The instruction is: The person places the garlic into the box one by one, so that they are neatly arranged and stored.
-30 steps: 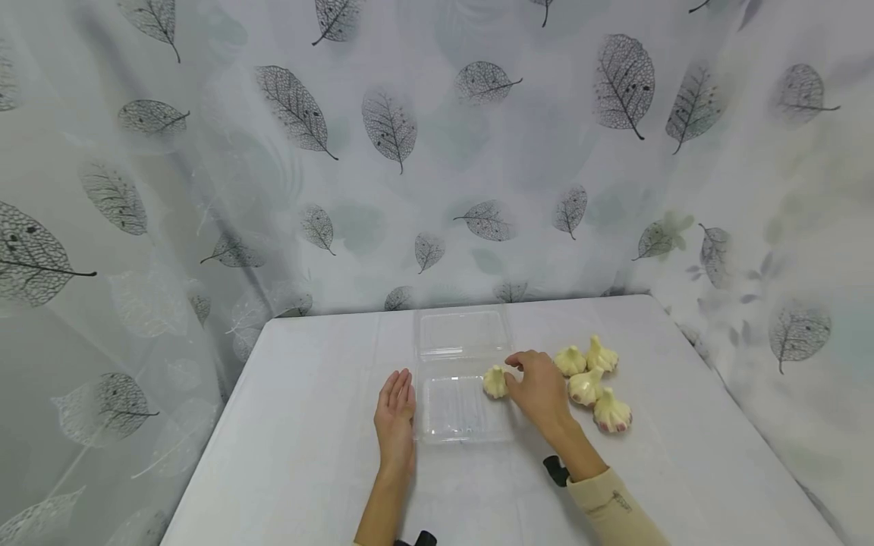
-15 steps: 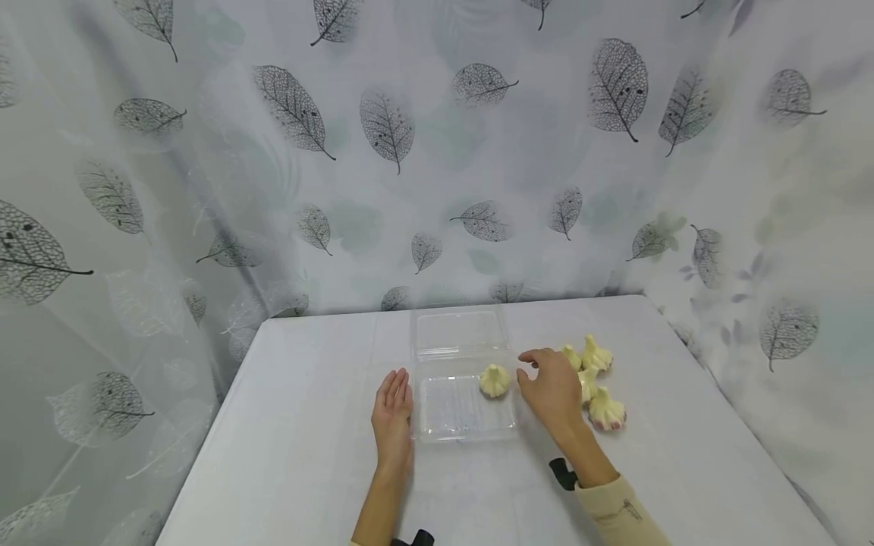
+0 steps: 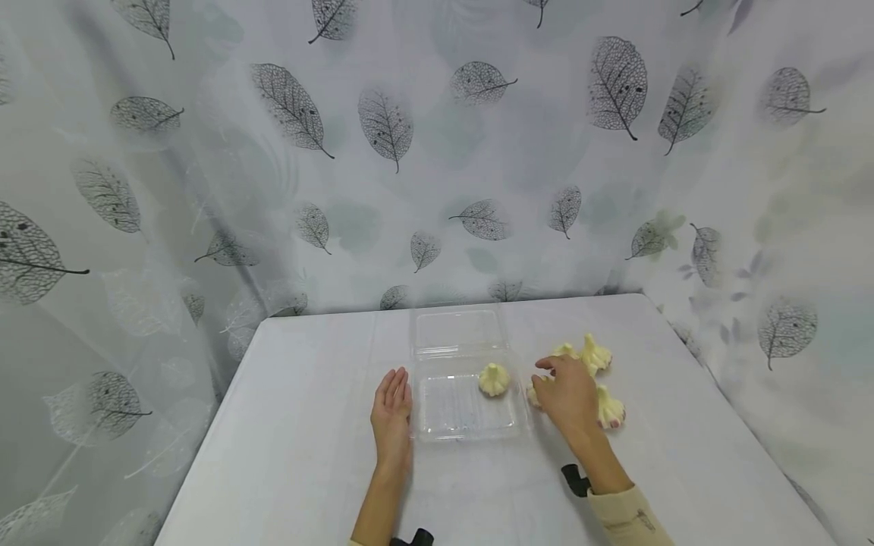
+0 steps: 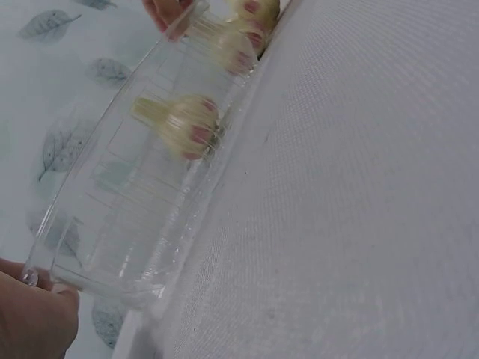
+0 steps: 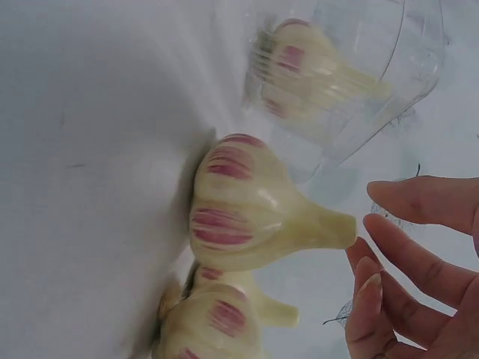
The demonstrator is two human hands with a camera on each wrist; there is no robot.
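A clear plastic clamshell container (image 3: 437, 413) lies with its lid folded back. One pale garlic bulb (image 3: 494, 379) stands in its right part. My left hand (image 3: 391, 417) is straight-fingered along the container's left side, touching its edge in the left wrist view. The right hand (image 3: 570, 398) is over the bulbs to the right, fingers slightly bent. In the right wrist view, its fingers are spread just off the stem of a purple-streaked garlic bulb (image 5: 243, 206). That bulb stands outside the container's wall. In the head view a bulb (image 3: 533, 397) is mostly hidden by the hand.
More garlic bulbs (image 3: 595, 353) sit behind and right of the right hand, another (image 3: 611, 409) nearer its wrist. A white cloth covers the table (image 3: 300, 425). A leaf-printed curtain (image 3: 437, 174) hangs behind it and along both sides.
The right hand has let go of the garlic bulb in the container and moved right. A bulb now shows by the container's right side. The left hand has stayed in place.
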